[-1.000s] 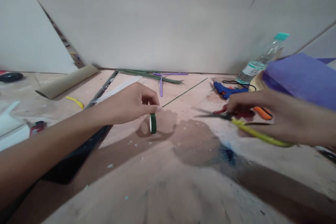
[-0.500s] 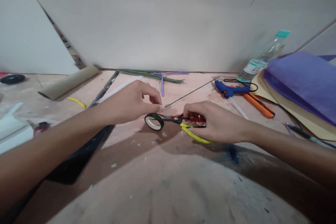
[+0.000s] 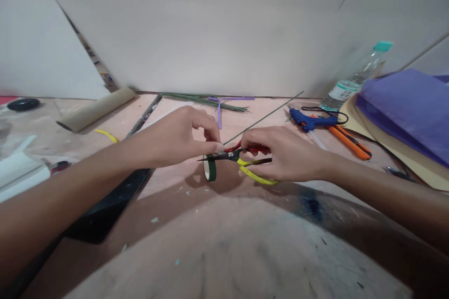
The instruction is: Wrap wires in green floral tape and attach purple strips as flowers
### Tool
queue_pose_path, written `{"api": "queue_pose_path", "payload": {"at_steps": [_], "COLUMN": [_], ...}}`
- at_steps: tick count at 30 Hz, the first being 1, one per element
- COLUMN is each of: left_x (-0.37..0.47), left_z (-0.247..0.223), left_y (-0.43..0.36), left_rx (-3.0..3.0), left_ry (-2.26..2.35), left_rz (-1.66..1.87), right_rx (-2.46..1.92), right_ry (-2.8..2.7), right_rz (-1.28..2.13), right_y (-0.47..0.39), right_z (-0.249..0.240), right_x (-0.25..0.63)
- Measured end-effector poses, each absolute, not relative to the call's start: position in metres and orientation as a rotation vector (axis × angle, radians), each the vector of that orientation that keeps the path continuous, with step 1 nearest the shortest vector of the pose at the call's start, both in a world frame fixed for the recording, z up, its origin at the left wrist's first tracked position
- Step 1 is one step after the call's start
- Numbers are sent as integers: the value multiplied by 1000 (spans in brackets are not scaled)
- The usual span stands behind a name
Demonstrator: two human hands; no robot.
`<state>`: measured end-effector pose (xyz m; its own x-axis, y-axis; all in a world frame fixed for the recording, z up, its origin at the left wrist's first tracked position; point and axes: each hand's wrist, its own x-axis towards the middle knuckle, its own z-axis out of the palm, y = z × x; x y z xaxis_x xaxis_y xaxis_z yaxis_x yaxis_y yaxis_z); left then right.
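Between the thumb and fingers of my left hand [image 3: 192,133], the near end of a thin green wire stem [image 3: 263,116] is pinched. It slants up to the right. A roll of green tape [image 3: 212,171] hangs just below those fingertips, its white core facing left. My right hand [image 3: 291,154] is closed round the red and yellow handles of a pair of scissors [image 3: 232,154]. The dark blades point left, under my left fingertips and across the top of the roll. Whether they touch the tape cannot be made out.
Green wires [image 3: 203,100] and a purple twisted strip [image 3: 219,114] lie by the back board. Rightward are a blue glue gun [image 3: 312,119], an orange cutter [image 3: 351,142], a water bottle [image 3: 345,88] and purple sheets [image 3: 403,107]. A cardboard tube [image 3: 98,110] and dark flat slab [image 3: 105,210] lie left.
The scissors have moved left and up, so their blades now cross over the tape roll. The roll has turned more edge-on, and the wire's far end has risen.
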<state>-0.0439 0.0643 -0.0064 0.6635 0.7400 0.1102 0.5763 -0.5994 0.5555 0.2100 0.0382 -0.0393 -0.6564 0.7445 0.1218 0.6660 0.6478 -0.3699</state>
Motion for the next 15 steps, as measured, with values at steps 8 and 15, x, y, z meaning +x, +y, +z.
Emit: {"api": "queue_pose_path", "payload": {"at_steps": [8, 15], "left_x": [-48, -48], "left_z": [-4, -5], "left_y": [66, 67], "left_rx": [2422, 2435], "left_ry": [1028, 1034], "left_rz": [413, 394], "right_rx": [-1099, -1067], "right_ry": [-2593, -2612], "right_rz": [454, 402], "right_y": [40, 41], "right_z": [-39, -35], "right_x": [206, 205]}}
